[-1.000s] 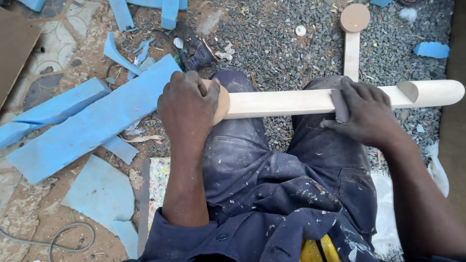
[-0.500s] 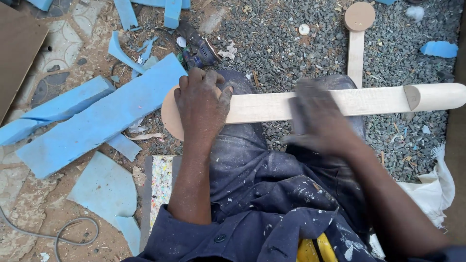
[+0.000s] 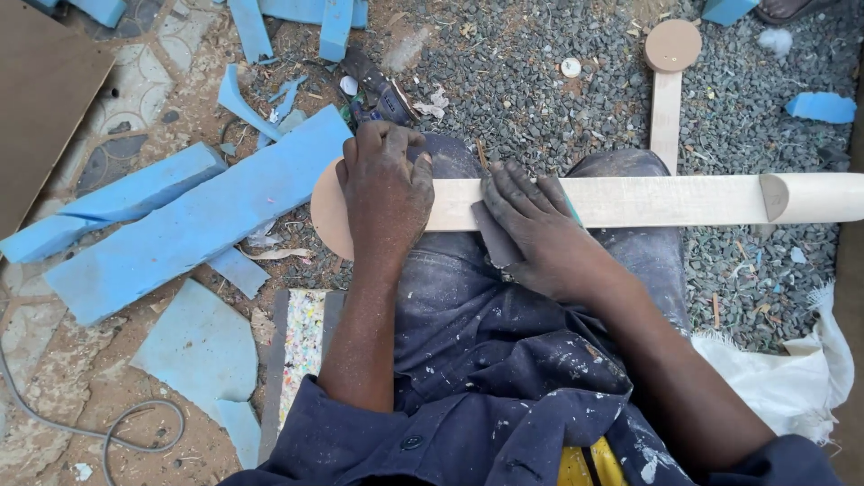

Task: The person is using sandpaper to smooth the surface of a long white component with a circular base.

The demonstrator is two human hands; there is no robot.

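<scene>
Wooden paddle (image 3: 630, 200) across lap; left hand (image 3: 385, 189) fingers grip its round end; right hand (image 3: 538, 232) fingers press sandpaper (image 3: 490, 236) flat.

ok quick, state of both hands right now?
Left hand: closed over the rounded end of the long wooden piece, gripping it.
Right hand: pressed flat on that wood, dark sanding sheet under the fingers.

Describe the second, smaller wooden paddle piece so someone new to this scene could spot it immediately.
Start at the long pale wooden piece lying across the person's lap under both hands. Above its right half, on the grey gravel, lies the smaller wooden paddle. It points away from the person, a narrow strip topped by a round disc, and no hand touches it.
</scene>
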